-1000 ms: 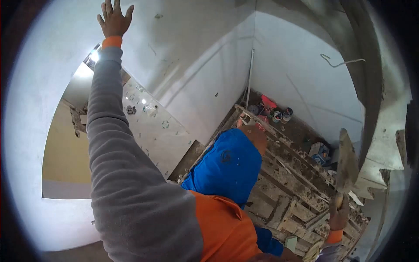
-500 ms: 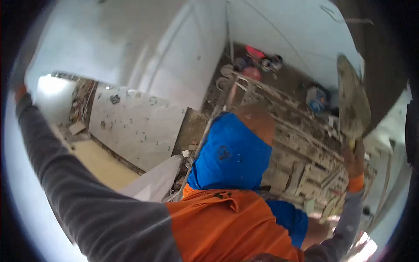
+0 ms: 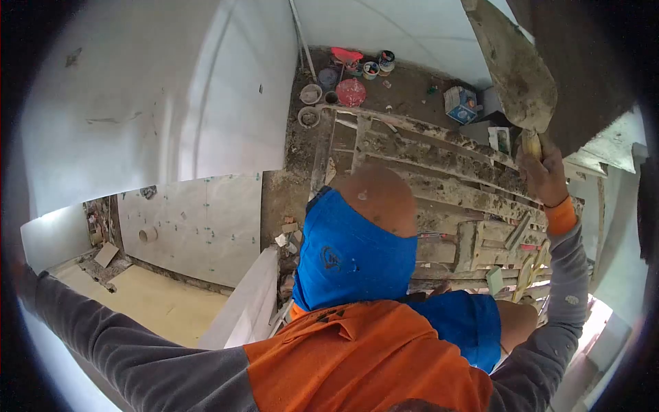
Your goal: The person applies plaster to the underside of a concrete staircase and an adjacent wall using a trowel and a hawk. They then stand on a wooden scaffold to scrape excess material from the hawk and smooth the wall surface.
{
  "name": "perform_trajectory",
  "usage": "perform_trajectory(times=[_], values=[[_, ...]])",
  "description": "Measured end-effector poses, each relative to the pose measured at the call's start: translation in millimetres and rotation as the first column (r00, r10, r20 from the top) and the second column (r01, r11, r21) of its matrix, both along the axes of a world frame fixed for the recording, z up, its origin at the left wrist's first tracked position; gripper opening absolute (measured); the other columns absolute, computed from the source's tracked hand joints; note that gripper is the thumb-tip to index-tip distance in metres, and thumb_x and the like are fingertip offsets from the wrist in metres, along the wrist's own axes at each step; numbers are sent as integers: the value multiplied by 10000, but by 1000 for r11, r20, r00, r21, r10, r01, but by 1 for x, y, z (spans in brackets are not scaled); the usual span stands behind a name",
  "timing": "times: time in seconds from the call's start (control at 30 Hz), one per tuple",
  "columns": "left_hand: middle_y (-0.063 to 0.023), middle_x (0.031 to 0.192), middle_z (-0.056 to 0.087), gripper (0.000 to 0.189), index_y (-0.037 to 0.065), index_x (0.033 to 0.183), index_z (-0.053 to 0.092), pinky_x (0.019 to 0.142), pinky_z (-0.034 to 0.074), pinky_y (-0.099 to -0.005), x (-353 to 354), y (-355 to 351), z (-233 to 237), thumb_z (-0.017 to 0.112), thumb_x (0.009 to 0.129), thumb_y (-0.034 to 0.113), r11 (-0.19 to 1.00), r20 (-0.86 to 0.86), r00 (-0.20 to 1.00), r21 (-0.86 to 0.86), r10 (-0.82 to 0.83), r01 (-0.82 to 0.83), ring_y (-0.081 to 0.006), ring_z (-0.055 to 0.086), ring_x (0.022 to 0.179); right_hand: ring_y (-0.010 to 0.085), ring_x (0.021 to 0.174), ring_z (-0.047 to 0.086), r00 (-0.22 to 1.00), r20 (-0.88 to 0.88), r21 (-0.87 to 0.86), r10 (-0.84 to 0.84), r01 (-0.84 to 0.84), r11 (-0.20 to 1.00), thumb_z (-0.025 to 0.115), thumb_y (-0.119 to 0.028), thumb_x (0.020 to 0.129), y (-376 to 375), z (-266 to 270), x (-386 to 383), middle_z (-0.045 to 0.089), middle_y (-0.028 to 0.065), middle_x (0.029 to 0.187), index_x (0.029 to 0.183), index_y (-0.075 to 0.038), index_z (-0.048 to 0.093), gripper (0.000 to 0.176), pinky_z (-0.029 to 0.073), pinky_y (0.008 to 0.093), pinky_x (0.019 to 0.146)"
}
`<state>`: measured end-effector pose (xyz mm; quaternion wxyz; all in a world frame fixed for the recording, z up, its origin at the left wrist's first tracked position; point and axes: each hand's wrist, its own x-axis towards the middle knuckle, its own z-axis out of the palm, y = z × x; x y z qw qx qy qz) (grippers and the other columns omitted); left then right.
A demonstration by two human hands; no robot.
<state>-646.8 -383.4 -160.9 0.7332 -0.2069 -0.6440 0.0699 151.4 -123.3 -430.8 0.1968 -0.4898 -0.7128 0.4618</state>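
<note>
My right hand (image 3: 544, 177), orange cuff at its wrist, is closed around the pale handle of a masonry trowel (image 3: 516, 72). The broad blade points upward, dirty with grey mortar, and overlaps the edge of a dark grey surface (image 3: 583, 62) in this view. My left arm is stretched far out to the left. At its end my left hand (image 3: 26, 280) lies in the dark rim of the picture beside the white wall (image 3: 137, 103), its fingers hidden in shadow.
Below me is a scaffold of rough planks (image 3: 439, 154) spattered with mortar. Buckets and a red basin (image 3: 351, 92) stand on the floor beyond, with a blue-and-white box (image 3: 460, 105) to their right. A tiled panel (image 3: 199, 216) lies at lower left.
The view has shifted and sharpened. My left hand is lower in the picture, at the dark rim. The trowel and my right hand appear higher, the trowel still gripped.
</note>
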Motion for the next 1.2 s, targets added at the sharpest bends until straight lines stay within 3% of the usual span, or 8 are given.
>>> perform_trajectory(times=[0.2, 0.27, 0.37, 0.57, 0.77, 0.93, 1.1, 1.2], values=[[-221, 1494, 350, 657, 39, 1420, 413, 1062, 273, -587, 3, 4, -3, 296, 1000, 530, 996, -71, 994, 43, 84, -81, -430, 329, 1365, 53, 562, 445, 996, -82, -50, 26, -30, 998, 567, -195, 925, 38, 16, -78, 541, 7, 785, 1265, 2, 483, 402, 401, 216, 489], [-225, 1471, 387, 647, 33, 1390, 452, 1032, 311, -585, 1, 0, -2, 301, 999, 526, 997, -166, 983, 5, 81, -82, -432, 378, 1334, 56, 548, 447, 993, -91, -32, 81, -84, 996, 577, -197, 918, 53, 14, -106, 533, 6, 769, 1246, 4, 490, 395, 405, 220, 479], [-233, 1363, 508, 603, 30, 1278, 557, 943, 394, -567, -2, 9, -9, 294, 1006, 499, 958, -485, 835, 16, 258, -287, -424, 512, 1199, 74, 538, 478, 976, -104, -66, 193, -201, 977, 611, -187, 891, 76, 3, -165, 531, 5, 750, 1193, -5, 500, 369, 419, 233, 465], [-246, 1521, 275, 690, 13, 1458, 316, 1081, 266, -604, -21, 0, -6, 242, 1008, 531, 957, -281, 916, 32, 285, -288, -423, 312, 1379, 96, 567, 512, 933, -331, -195, 143, -216, 957, 642, -149, 854, 44, -54, -302, 554, 23, 783, 1195, -39, 516, 380, 440, 250, 472], [-196, 1493, 330, 584, 97, 1481, 296, 982, 344, -587, -5, -27, -8, 310, 995, 421, 955, -261, 938, -126, 228, -267, -404, 380, 1265, 105, 543, 492, 840, -535, -465, 94, -385, 797, 588, -125, 829, -5, -130, -414, 547, 37, 752, 1033, -31, 548, 228, 437, 250, 467], [-154, 1470, 376, 548, 168, 1501, 280, 900, 408, -572, -10, -58, 21, 367, 985, 330, 915, -274, 951, -331, 142, -232, -388, 436, 1170, 125, 466, 500, 827, -551, -516, 109, -440, 735, 639, -94, 796, -38, -173, -469, 535, 34, 685, 969, -50, 538, 205, 423, 285, 400], [-113, 1446, 422, 569, 239, 1520, 264, 818, 472, -558, -93, -100, 71, 424, 974, 239, 712, -289, 951, -645, 108, -277, -372, 492, 1075, 141, 440, 501, 827, -561, -576, 42, -426, 698, 617, -78, 776, -59, -179, -487, 531, 47, 676, 959, -29, 528, 210, 424, 311, 394], [-132, 1530, 277, 736, 222, 1529, 212, 994, 272, -634, -84, -89, 56, 386, 920, 599, 829, -49, 985, -534, 164, -164, -433, 298, 1302, 150, 450, 510, 839, -534, -559, 108, -446, 700, 607, -131, 758, -68, -187, -491, 549, 53, 705, 946, -58, 541, 212, 435, 315, 405]])
